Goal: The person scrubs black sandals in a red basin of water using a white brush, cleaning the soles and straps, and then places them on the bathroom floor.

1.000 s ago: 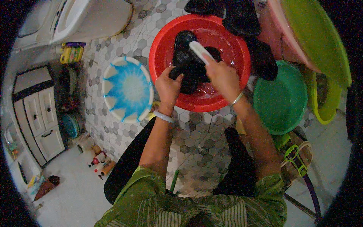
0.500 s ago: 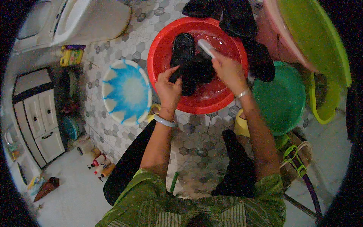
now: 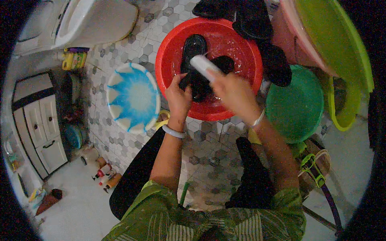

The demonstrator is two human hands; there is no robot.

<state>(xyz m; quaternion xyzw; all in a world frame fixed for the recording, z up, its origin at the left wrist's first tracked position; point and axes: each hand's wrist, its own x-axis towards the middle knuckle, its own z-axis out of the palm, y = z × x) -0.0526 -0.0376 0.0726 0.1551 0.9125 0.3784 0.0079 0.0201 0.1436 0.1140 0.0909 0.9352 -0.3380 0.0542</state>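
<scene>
A red basin (image 3: 163,52) stands in front of me with some water in it. My left hand (image 3: 179,96) is closed on a black shoe (image 3: 201,86) inside the basin, thumb and fingers pinching its near-left edge. A white brush (image 3: 205,67) is gripped in my right hand (image 3: 235,94), which is smeared by motion. The brush is over the held shoe, and its bristles are mostly hidden. Another dark shoe-like piece with an oval rim (image 3: 195,45) lies against the basin's far-left side; where it parts from the held shoe, I cannot tell.
Black shoes (image 3: 252,22) stand along the basin's far and right sides. A blue-and-white basin (image 3: 134,98) is to the left, a green basin (image 3: 295,106) to the right. Large pink and lime tubs (image 3: 345,44) lean at the far right. Several bottles (image 3: 105,172) stand near a white cabinet (image 3: 44,132).
My right hand has swung the brush left and nearer to me, from the basin's middle to over the held shoe. My left hand keeps its hold on the shoe.
</scene>
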